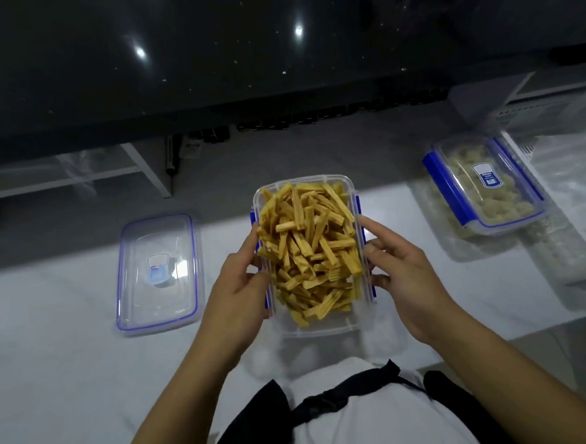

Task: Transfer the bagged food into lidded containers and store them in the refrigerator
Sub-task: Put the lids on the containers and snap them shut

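The open container [317, 327], heaped with yellow sticks [308, 245], is at the near centre of the counter [69, 338]. The left hand [240, 288] and right hand [403, 277] clasp its long sides, probably to steady it; the lid [156, 274] lies left, apart, ready for fitting

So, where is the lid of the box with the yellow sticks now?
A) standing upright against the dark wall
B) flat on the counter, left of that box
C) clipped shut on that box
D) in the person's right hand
B: the lid lies flat on the counter, left of the open box, which the left hand and the right hand grip by its sides.
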Motion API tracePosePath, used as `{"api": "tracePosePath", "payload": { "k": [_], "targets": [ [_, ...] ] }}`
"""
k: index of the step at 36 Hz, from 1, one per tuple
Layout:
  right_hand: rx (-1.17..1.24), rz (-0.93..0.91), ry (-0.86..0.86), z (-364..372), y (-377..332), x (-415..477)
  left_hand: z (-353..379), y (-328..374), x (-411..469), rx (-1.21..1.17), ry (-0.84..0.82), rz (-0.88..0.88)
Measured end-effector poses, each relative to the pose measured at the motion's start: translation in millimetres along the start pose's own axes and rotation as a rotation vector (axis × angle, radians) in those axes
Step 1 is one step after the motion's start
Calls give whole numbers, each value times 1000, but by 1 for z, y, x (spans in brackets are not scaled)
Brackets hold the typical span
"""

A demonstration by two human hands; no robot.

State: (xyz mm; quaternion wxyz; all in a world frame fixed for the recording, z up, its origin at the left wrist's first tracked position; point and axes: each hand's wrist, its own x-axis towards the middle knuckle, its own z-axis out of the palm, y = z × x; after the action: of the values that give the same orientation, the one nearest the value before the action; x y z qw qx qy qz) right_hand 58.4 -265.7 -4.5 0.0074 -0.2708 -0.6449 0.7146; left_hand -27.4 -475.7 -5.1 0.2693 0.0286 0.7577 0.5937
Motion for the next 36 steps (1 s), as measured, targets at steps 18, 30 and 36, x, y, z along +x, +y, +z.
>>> {"api": "tracePosePath", "payload": {
  "k": [18,30,36],
  "targets": [
    [28,127,16,1,15,10,-2,-2,11,95,-7,-30],
    [11,226,50,7,30,16,8,-32,24,203,-49,-68],
    [-766,-239,129,23,29,12,0,-41,25,-3,-3,-182]
  ]
}}
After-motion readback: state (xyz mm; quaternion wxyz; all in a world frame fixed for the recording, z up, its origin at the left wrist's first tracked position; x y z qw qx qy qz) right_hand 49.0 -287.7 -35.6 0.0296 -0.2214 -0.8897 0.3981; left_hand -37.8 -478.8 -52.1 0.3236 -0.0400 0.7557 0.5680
